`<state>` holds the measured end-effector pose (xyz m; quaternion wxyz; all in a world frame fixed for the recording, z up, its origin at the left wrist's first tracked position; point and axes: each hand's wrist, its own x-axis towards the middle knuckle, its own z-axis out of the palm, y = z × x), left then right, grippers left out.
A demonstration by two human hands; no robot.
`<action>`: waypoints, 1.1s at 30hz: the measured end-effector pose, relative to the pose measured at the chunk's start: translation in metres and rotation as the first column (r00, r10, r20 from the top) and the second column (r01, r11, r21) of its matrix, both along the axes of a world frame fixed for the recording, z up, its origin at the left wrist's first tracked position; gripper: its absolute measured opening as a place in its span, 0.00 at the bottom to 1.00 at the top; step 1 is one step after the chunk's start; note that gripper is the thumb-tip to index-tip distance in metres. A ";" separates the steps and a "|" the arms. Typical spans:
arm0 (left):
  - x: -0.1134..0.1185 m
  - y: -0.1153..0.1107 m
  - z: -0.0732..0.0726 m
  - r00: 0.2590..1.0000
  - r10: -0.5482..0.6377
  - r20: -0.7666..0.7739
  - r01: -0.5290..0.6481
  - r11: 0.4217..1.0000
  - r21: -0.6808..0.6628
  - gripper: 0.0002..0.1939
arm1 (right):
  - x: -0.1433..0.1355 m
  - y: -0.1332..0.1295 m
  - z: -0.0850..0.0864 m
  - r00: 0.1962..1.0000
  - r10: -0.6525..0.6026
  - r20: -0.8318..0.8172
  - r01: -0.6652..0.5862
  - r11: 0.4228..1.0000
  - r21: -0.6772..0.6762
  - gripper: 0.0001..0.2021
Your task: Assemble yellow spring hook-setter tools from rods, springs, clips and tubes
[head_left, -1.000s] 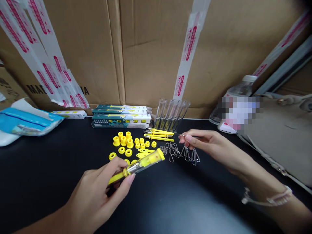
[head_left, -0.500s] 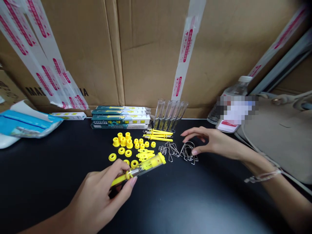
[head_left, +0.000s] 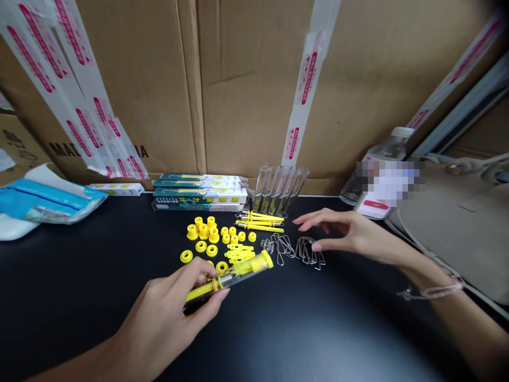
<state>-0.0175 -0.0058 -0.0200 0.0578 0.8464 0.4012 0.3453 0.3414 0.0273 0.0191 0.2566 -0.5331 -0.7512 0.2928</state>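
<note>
While the left hand grips a clear tube at the near side of the black table, the right hand is open, its thumb and fingers parted. The clear tube slants up toward the right, with a yellow cap on its far end and yellow and metal parts inside. A bracelet circles the right wrist.

The right thumb is at a cluster of wire hooks; whether it touches them is hard to tell. Just left of these lie wire loops and small coiled springs. Beyond the left hand are yellow rings, flat yellow pieces, small yellow caps and flanged yellow sleeves, some of the rings partly hidden by the fingers.

Farther off, yellow rods with metal ends lie before a row of upright, slightly tilted clear tubes. To their left is a stack of printed boxes, then a small white box and a blue packet. At the far right stand a plastic bottle and a grey bag. Taped cardboard rises behind everything.
</note>
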 end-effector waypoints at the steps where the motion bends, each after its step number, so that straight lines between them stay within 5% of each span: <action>1: 0.000 0.000 0.000 1.000 0.001 -0.001 -0.001 1.000 -0.002 0.03 | -0.008 -0.004 0.002 0.995 -0.032 -0.092 0.035 0.999 0.036 0.15; 3: 0.000 0.000 0.000 1.000 0.000 -0.001 0.000 1.000 -0.005 0.03 | -0.030 -0.013 0.003 0.949 -0.114 -0.294 0.141 0.987 0.072 0.13; 6: -0.001 -0.001 -0.002 1.000 -0.013 0.012 0.013 1.000 -0.016 0.05 | -0.070 -0.030 -0.006 0.874 -0.107 -0.474 0.142 0.989 0.038 0.15; 11: -0.001 -0.001 -0.004 0.999 -0.017 0.048 0.019 0.999 -0.032 0.05 | -0.113 -0.048 -0.033 0.875 -0.062 -0.480 0.010 0.994 -0.110 0.17; 20: -0.003 0.003 -0.003 0.995 -0.080 0.065 0.087 0.990 -0.109 0.10 | -0.117 -0.050 -0.035 0.750 -0.141 -0.646 -0.031 0.968 -0.248 0.17; 25: -0.005 -0.001 0.004 0.990 -0.130 0.050 0.138 0.970 -0.199 0.08 | -0.116 -0.049 -0.038 0.754 -0.148 -0.640 -0.050 0.959 -0.280 0.17; 33: -0.005 -0.002 0.008 0.989 -0.140 0.043 0.146 0.976 -0.163 0.10 | -0.114 -0.052 -0.031 0.782 -0.121 -0.612 0.014 0.984 -0.177 0.14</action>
